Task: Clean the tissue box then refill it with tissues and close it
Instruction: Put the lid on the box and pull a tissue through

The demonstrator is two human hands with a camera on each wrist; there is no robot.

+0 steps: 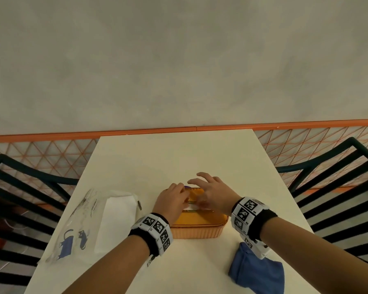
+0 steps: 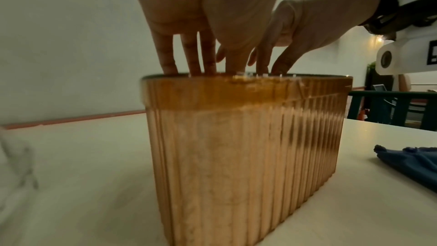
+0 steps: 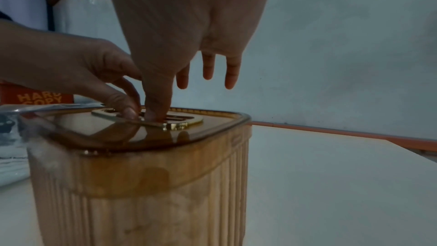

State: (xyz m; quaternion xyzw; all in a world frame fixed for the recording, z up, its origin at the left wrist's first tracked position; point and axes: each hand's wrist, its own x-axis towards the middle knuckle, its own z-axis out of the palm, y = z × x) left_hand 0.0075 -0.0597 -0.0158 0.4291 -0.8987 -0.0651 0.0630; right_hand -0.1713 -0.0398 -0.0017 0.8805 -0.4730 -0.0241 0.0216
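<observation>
Plain grey wall behind, cream table (image 1: 200, 158) pushed up against it w/ dark slatted chairs on both sides. The orange tissue box (image 1: 197, 229) sits near the front-middle of the table, amber lid (image 3: 141, 134) on, both hands on top at the gold slot (image 3: 170, 122). Left hand (image 1: 172, 203) has its fingers curled down at the slot, looks like thumb + finger pinching at smth white there, prob the first tissue, but can't tell for sure if it's got hold. Right hand (image 1: 212, 190) is mostly spread, one digit poking down into the slot, other fingers lifted free, gripping nothing.

What could go wrong imo: yank the tissue too hard thru that narrow slot and it tears, or the lid pops up if it isn't seated. Box is tall-ish and narrow, so a sideways pull could tip it.

Room: far half of the table is open. Left has the tissue pack (image 1: 115, 219) on its clear wrapper (image 1: 77, 230), close to the left edge. Blue cloth (image 1: 256, 270) front right, near the right forearm, edge not far behind it
</observation>
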